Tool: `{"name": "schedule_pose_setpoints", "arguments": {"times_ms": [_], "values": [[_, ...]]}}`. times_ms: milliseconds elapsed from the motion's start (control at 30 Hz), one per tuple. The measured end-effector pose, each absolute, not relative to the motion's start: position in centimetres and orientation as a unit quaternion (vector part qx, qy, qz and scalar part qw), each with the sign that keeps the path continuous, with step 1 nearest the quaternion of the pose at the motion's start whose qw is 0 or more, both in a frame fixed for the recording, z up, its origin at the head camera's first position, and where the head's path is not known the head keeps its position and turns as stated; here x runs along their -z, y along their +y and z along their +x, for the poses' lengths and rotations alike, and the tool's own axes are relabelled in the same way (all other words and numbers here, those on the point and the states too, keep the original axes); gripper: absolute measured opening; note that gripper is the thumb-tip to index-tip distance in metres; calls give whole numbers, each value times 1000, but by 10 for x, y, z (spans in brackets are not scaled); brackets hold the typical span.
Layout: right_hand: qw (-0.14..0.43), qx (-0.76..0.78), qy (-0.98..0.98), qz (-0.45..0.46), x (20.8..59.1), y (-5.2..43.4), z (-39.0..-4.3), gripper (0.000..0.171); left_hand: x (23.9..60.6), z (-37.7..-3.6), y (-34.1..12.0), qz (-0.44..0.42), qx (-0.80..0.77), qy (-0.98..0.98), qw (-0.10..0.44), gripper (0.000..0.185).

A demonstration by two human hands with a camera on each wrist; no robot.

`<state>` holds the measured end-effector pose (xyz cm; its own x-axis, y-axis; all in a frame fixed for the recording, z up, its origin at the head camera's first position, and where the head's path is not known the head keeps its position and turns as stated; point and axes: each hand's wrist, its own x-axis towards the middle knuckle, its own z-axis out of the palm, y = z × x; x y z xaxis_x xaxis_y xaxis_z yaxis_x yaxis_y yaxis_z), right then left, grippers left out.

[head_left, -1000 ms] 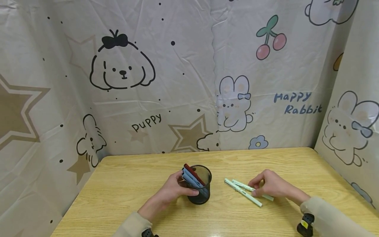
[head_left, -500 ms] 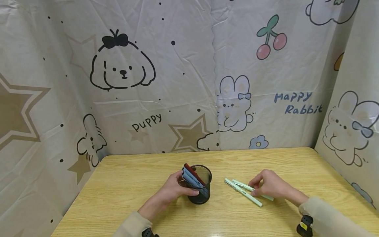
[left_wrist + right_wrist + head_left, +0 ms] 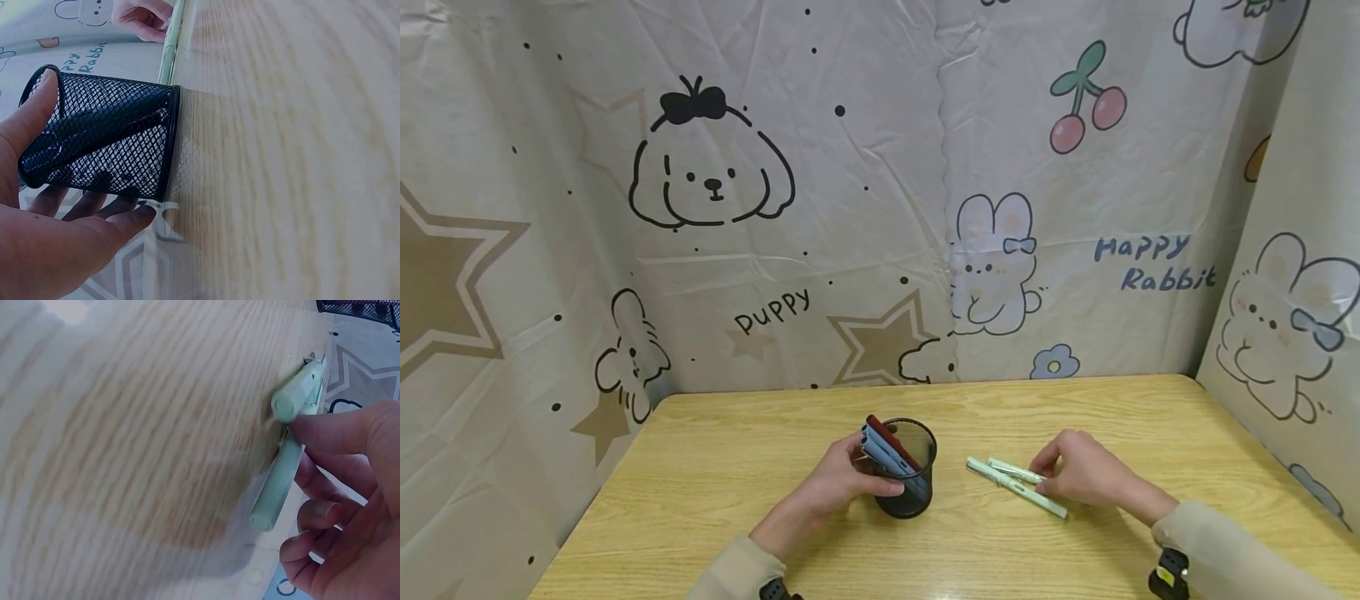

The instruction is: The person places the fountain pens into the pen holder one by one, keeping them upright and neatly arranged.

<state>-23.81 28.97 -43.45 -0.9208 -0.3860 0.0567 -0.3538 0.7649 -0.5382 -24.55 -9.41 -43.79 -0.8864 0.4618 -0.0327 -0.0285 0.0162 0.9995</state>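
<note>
Since half a second ago the two mint pens (image 3: 1017,486) have shifted slightly under the right hand (image 3: 1086,477): the nearer one now ends just short of the wrist side of the hand, where before its tip stuck out farther right; the left hand (image 3: 835,487) and the cup (image 3: 904,468) have not moved. The black mesh cup stands upright near the middle of the table (image 3: 715,467), with a blue pen (image 3: 883,454) and a dark red one (image 3: 887,435) leaning inside toward its left rim. The left hand's fingers (image 3: 94,203) curl round the cup wall, thumb on the rim. Right of the cup, well apart from it, the mint pens lie side by side on the table; the right hand's fingers (image 3: 331,431) are bent over them, pinching the nearer pen. The right wrist view shows the thumb tip pressing that pen's barrel, which the head view hides; the left wrist view shows dark pen shapes through the mesh.
</note>
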Motion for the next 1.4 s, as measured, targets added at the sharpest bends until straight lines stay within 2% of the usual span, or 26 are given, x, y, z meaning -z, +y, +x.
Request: {"name": "schedule_pose_setpoints", "arguments": {"times_ms": [333,800,1000,1400], "values": [[4,266,948,-175,438,289,-237,12,437,-245,-93,170,-684,686,180,75],[6,357,924,-135,437,292,-235,21,438,-246,-92,159,-683,691,176,74],[5,380,919,-108,432,290,-233,19,438,-245,-93,160,-684,689,177,72],[-25,407,907,-108,426,284,-230,19,438,-245,-93,163,-690,681,183,74]]}}
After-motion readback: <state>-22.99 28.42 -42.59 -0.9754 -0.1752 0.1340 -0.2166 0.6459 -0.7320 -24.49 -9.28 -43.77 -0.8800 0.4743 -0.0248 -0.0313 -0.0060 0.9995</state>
